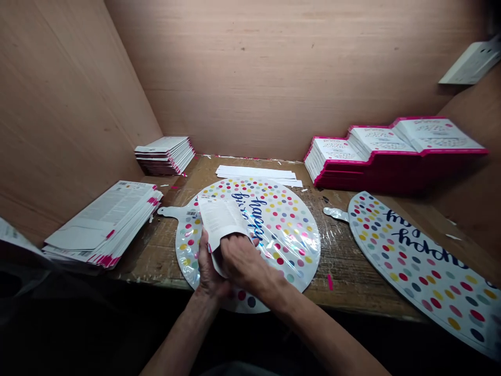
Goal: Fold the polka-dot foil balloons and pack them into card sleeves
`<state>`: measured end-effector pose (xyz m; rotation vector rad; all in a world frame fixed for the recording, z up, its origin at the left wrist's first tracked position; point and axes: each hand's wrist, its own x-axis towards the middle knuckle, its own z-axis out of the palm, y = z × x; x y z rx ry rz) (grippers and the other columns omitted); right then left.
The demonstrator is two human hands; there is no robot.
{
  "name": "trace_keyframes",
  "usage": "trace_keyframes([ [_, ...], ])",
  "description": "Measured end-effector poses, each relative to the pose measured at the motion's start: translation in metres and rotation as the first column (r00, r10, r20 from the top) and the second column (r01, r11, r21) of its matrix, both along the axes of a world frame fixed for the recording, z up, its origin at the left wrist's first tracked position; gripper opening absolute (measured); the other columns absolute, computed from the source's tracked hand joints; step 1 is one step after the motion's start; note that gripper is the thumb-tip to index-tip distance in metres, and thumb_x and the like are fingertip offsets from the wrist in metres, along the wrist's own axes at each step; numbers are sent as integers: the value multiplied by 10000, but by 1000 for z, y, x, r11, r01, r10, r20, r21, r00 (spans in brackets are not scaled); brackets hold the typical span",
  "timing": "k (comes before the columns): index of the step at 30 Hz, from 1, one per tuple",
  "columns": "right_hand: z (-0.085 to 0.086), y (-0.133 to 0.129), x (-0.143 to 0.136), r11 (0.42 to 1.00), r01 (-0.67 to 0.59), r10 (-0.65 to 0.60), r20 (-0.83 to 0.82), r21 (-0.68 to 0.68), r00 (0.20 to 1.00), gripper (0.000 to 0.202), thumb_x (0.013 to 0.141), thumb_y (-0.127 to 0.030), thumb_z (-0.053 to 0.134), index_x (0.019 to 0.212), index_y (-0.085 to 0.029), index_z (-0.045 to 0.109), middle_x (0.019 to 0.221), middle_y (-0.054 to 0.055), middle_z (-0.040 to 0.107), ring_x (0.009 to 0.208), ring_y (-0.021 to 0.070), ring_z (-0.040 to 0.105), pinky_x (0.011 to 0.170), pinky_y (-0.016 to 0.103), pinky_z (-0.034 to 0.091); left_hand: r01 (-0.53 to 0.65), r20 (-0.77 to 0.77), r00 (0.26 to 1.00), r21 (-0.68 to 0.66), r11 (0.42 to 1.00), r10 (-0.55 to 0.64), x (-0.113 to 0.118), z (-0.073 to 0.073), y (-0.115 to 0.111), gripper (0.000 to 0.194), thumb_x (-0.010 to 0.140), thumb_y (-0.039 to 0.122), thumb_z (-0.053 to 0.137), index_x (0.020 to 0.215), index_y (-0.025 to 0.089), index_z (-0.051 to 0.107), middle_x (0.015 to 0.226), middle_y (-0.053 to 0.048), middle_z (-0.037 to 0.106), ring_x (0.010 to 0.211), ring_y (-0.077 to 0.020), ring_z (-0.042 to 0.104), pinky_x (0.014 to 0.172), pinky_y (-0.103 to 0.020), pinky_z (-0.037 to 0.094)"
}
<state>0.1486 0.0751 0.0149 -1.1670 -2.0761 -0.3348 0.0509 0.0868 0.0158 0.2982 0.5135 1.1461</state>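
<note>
A flat foil balloon (pixel 289 230) with coloured dots and dark lettering lies on the table, its tail pointing left. Above its left half, my left hand (pixel 209 269) grips a white printed paper envelope (pixel 221 216) by its side. The envelope is tilted, and its near end bulges open. My right hand (pixel 242 258) is at that opening, fingers curled and fingertips hidden inside the envelope. Whatever those fingers hold, if anything, is out of sight.
Printed envelopes (pixel 99 222) are piled at the left, with another stack (pixel 166 151) behind. White paper strips (pixel 256 173) lie beyond the balloon. Stepped pink-edged stacks (pixel 376 149) stand back right. More dotted balloons (pixel 422 261) overhang the right front edge. Wooden panels (pixel 274 78) enclose the table.
</note>
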Motion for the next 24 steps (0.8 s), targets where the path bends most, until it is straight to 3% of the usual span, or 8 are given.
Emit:
trace_keyframes([
  [3,0,-24,16,962,-255,261,61,-99,963,339,952,-116,434,1242,-53,597,1160,170,692,1098,231,642,969,392,535,135,-481,867,-22,991,-129,-34,10,2,612,791,720,522,965,169,725,767,-82,738,772,-265,696,810,-394,523],
  [4,-4,-34,23,948,-292,300,46,-127,953,361,944,-96,438,1279,-62,567,1211,184,669,1171,245,608,997,417,523,169,-721,676,-51,984,-153,-44,12,3,567,768,703,568,808,161,726,618,-63,688,657,-250,672,730,-375,524],
  [6,-15,-51,40,938,-323,325,-5,-129,946,340,940,-88,452,1257,-78,572,1185,175,682,1176,251,609,981,412,536,152,-993,117,27,988,9,-54,14,8,493,746,650,632,610,177,664,481,-31,593,555,-230,624,661,-358,506],
  [8,-21,-62,56,927,-354,351,-50,-125,935,254,940,-101,490,1159,-114,619,1060,128,723,1023,217,674,885,350,569,240,-896,-236,320,916,375,-49,10,18,396,790,562,631,661,190,678,611,-46,670,671,-246,661,746,-378,511],
  [10,-21,-64,71,927,-357,350,-78,-117,933,173,939,-123,523,1053,-150,651,939,79,734,849,169,688,772,289,563,502,-712,-205,512,696,672,-33,1,28,289,855,453,592,911,202,723,963,-79,747,960,-271,671,928,-417,476],
  [13,-14,-55,92,969,-213,212,-25,-121,977,163,950,-155,519,982,-184,677,873,57,719,768,148,649,734,281,522,804,-628,-32,445,393,777,-5,-17,36,319,932,342,504,1175,218,669,1296,-88,650,1267,-295,526,1076,-490,367],
  [17,-15,-41,112,974,-99,127,130,-203,983,182,970,-192,510,996,-195,690,930,69,701,867,176,609,821,316,494,855,-620,-101,346,387,778,7,-32,32,343,979,300,418,1233,223,635,1344,-98,614,1341,-325,454,1094,-566,308],
  [24,-27,-39,113,955,-153,230,312,-253,922,185,967,-121,479,933,-153,659,892,65,654,808,177,557,766,309,455,865,-599,-130,320,385,790,0,-31,25,395,951,430,484,1264,224,609,1360,-91,604,1334,-310,457,1095,-502,325],
])
